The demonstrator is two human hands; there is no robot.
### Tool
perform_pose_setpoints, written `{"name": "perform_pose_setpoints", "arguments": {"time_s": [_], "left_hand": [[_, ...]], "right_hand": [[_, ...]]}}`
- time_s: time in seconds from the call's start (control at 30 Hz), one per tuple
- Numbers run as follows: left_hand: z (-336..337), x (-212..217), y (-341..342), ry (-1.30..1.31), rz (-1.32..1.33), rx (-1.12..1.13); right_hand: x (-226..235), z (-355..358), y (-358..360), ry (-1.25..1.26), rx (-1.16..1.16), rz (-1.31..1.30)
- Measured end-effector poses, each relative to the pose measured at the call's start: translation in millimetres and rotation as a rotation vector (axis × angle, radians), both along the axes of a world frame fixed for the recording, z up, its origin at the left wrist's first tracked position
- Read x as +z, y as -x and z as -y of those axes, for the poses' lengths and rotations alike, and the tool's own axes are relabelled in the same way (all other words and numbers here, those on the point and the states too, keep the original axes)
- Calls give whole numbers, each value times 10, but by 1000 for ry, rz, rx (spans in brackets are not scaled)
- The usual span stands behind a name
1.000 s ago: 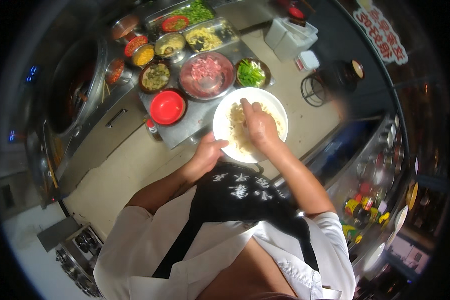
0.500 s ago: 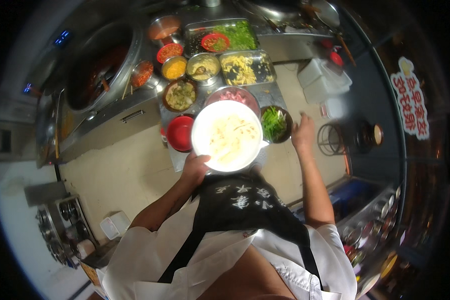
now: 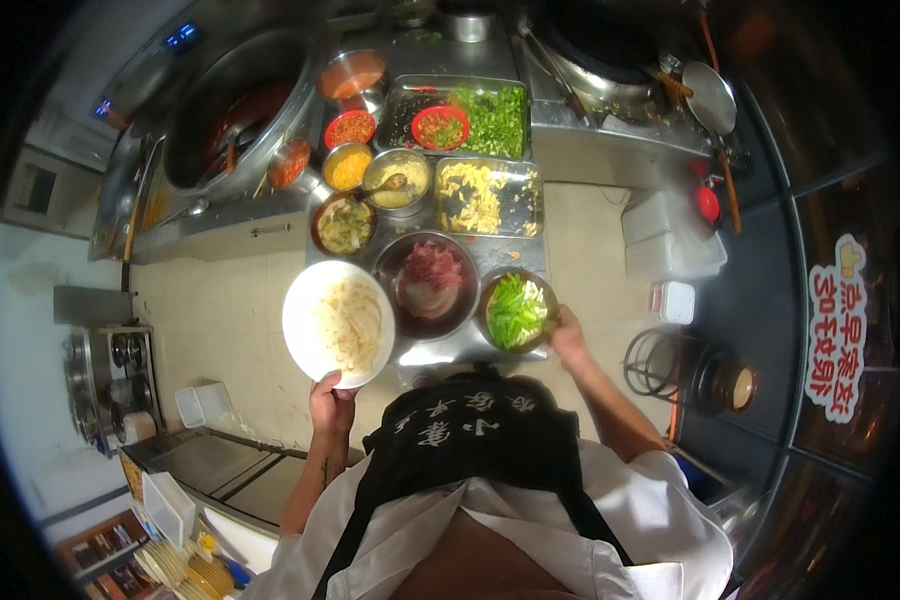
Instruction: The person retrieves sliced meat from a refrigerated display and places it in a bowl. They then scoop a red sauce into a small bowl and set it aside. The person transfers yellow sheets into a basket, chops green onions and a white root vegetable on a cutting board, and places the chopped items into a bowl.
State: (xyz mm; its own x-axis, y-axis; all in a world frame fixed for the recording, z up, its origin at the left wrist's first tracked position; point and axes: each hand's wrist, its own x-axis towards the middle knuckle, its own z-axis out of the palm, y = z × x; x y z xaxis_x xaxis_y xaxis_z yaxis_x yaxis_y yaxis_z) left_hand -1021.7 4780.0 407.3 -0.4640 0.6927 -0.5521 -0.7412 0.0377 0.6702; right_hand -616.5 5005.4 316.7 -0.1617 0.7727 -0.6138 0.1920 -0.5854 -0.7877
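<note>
My left hand (image 3: 331,402) grips the near rim of a white plate (image 3: 303,322) with pale noodles on it, held out over the left edge of the steel ingredient counter (image 3: 460,345). My right hand (image 3: 570,335) rests against the right side of a metal bowl of chopped green vegetables (image 3: 516,310); I cannot tell whether its fingers grip the rim. Between the plate and that bowl stands a larger metal bowl of minced red meat (image 3: 428,282).
Further back on the counter are bowls of yellow, green and red toppings, a tray of yellow pieces (image 3: 486,196) and a tray of greens (image 3: 490,118). A big wok (image 3: 232,110) sits at the back left, white boxes (image 3: 670,240) on the right, a wire stand (image 3: 665,365) beside me.
The plate has shifted left and away from the meat bowl, still in my left hand. My right hand left the noodles, swung right and came down beside the green vegetable bowl.
</note>
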Motion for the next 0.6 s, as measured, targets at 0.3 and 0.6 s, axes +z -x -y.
{"name": "perform_pose_setpoints", "arguments": {"time_s": [0.3,0.6], "left_hand": [[405,-95,-611,65,-7,287],[826,-312,-916,171,14,377]], "right_hand": [[38,-1376,104,-53,35,-127],[-23,-2059,890,-12,43,-113]]}}
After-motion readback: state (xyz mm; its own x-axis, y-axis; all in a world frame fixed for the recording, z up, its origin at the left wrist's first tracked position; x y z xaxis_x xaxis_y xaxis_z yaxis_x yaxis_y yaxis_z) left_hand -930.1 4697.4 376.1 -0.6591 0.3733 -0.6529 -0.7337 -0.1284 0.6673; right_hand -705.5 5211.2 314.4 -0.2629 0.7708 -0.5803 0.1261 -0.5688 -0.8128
